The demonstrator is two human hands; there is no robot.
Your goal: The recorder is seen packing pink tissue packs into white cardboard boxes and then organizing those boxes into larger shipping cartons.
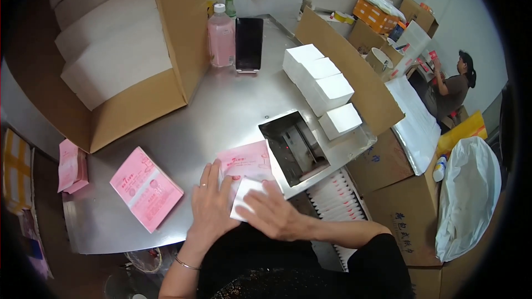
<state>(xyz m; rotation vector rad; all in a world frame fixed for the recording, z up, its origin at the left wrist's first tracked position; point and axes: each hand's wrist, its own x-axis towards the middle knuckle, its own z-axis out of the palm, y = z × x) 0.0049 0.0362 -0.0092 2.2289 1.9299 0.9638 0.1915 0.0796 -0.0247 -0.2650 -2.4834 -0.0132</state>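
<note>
Both hands rest flat on a pink pack at the table's near edge. The left hand lies open, palm down, fingers spread over the pack's near left part. The right hand presses a white packet against the pack's near end; it looks open and pressing rather than clenched, though its fingertips are partly hidden.

The pack lies touching the steel machine, beside its open mouth. Judged from this, the pack in hand is being filled or closed and is not yet finished.

One finished-looking pink pack lies left of the hands, apart from them; more pink packs sit at the table's left edge. White boxes stand in a row behind the machine. A large carton of white stock appears nearly full, so much work seems left.
</note>
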